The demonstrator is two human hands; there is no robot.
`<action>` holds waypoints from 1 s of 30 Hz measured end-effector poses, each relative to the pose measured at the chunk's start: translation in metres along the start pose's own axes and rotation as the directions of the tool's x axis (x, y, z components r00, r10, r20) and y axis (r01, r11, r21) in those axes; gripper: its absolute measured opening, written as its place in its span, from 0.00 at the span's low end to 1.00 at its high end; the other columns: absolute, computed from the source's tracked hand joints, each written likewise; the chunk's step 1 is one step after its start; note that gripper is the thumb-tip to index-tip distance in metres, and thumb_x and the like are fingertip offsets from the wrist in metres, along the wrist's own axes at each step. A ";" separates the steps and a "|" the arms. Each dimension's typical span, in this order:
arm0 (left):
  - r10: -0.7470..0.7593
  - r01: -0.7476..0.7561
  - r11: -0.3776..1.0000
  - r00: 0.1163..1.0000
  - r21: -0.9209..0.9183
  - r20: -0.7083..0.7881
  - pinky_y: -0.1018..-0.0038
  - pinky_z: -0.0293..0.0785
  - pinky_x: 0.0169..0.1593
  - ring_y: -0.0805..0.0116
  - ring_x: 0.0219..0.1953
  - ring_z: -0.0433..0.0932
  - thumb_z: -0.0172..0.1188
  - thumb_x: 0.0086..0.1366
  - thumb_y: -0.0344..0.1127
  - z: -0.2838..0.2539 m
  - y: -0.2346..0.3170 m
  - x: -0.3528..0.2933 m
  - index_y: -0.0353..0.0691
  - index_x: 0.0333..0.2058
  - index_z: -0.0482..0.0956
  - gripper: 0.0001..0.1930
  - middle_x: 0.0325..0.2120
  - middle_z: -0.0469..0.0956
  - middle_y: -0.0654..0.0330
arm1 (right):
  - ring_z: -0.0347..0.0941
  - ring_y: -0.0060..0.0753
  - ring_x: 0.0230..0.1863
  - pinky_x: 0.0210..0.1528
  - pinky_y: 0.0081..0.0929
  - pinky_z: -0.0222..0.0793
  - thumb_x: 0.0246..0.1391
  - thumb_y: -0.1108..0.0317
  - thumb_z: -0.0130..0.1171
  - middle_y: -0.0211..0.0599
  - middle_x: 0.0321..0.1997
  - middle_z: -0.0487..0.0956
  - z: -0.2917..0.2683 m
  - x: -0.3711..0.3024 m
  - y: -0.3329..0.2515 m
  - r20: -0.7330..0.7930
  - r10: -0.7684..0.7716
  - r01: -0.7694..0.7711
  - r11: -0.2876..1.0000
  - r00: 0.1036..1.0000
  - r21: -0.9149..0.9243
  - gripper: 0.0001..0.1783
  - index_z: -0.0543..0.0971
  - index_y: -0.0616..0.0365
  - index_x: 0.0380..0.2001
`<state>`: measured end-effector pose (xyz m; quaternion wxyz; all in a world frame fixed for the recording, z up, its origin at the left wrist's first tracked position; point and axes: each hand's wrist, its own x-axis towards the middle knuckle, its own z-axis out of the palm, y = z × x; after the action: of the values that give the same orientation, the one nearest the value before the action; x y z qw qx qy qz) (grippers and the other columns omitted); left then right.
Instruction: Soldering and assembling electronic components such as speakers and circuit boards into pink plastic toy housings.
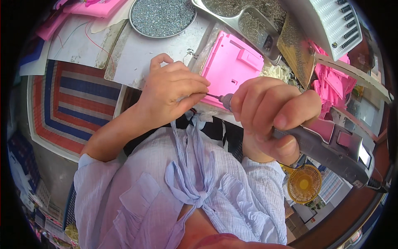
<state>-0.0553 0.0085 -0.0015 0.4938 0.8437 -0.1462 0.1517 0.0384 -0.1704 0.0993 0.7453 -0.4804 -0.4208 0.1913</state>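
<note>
Wrapped firmly around a grey power screwdriver (331, 153), the right hand (269, 110) points its bit toward the left hand (172, 89), whose thumb and fingertips come close together at the tip; I cannot tell whether they pinch anything, since the fingers hide the bit's end. Beneath, a pink plastic panel (228, 60) lies on the worktable, its lower part partly covered by both hands. Bare white tabletop (139, 58) stretches between the left hand and a round dish (163, 37) of small metal pieces, which the upper border cuts off. On the panel's other side room is tighter: a metal tray (233, 20) stands close by, also cropped above. Farther right, a pale rail (352, 74) crosses a heap of pink parts (331, 81), obscuring some. Marks on the screwdriver's rear end and print on a sheet (331, 184) beyond are too small to read.
</note>
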 end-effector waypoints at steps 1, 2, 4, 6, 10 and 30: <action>0.001 -0.001 1.000 1.000 0.010 0.006 0.61 0.58 0.53 0.70 0.37 0.78 0.73 0.52 0.30 0.000 0.001 0.001 0.48 0.37 0.84 0.13 0.39 0.86 0.71 | 0.65 0.26 0.14 0.19 0.31 0.65 0.64 0.58 0.62 0.27 0.17 0.70 0.001 0.000 -0.001 -0.002 0.008 -0.008 1.000 1.000 0.001 0.15 0.69 0.53 0.40; 0.003 -0.003 1.000 1.000 0.019 0.013 0.61 0.58 0.52 0.70 0.36 0.78 0.73 0.51 0.30 0.000 0.003 0.003 0.48 0.36 0.84 0.13 0.38 0.86 0.71 | 0.65 0.26 0.14 0.19 0.31 0.65 0.64 0.58 0.62 0.27 0.17 0.70 0.002 -0.001 -0.002 -0.009 0.013 -0.013 1.000 1.000 0.001 0.15 0.69 0.53 0.40; 0.001 -0.002 0.998 1.000 0.060 0.014 0.61 0.58 0.51 0.70 0.36 0.78 0.73 0.50 0.30 -0.003 0.005 0.002 0.48 0.36 0.84 0.13 0.37 0.86 0.71 | 0.65 0.27 0.14 0.19 0.31 0.64 0.63 0.58 0.63 0.27 0.16 0.70 0.004 -0.001 0.003 -0.007 0.021 -0.020 1.000 1.000 0.023 0.16 0.69 0.54 0.40; 0.018 -0.020 0.996 1.000 0.090 0.021 0.61 0.58 0.51 0.70 0.36 0.78 0.73 0.50 0.30 -0.005 0.007 0.002 0.48 0.35 0.83 0.13 0.37 0.85 0.70 | 0.67 0.29 0.16 0.22 0.33 0.66 0.62 0.62 0.64 0.29 0.18 0.71 0.004 -0.003 0.005 0.009 0.022 -0.023 0.998 1.000 0.066 0.15 0.69 0.56 0.40; 0.015 -0.022 0.993 0.998 0.117 0.060 0.60 0.58 0.52 0.69 0.37 0.78 0.73 0.50 0.30 -0.009 0.010 0.002 0.48 0.36 0.83 0.13 0.36 0.85 0.70 | 0.69 0.33 0.20 0.28 0.37 0.71 0.59 0.70 0.66 0.34 0.20 0.72 0.000 -0.007 0.006 0.033 0.022 -0.026 0.991 0.999 0.128 0.15 0.69 0.61 0.41; 0.082 -0.106 0.986 0.981 0.128 0.175 0.53 0.57 0.62 0.68 0.45 0.80 0.71 0.51 0.32 -0.009 0.007 0.000 0.45 0.38 0.82 0.14 0.37 0.83 0.68 | 0.67 0.28 0.17 0.23 0.33 0.66 0.61 0.62 0.65 0.30 0.17 0.70 0.016 -0.017 0.005 -0.108 0.090 -0.085 0.995 0.990 0.055 0.15 0.70 0.57 0.38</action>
<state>-0.0591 0.0134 0.0083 0.4127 0.8776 -0.2166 0.1124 0.0160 -0.1707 0.0899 0.7702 -0.4891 -0.3527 0.2077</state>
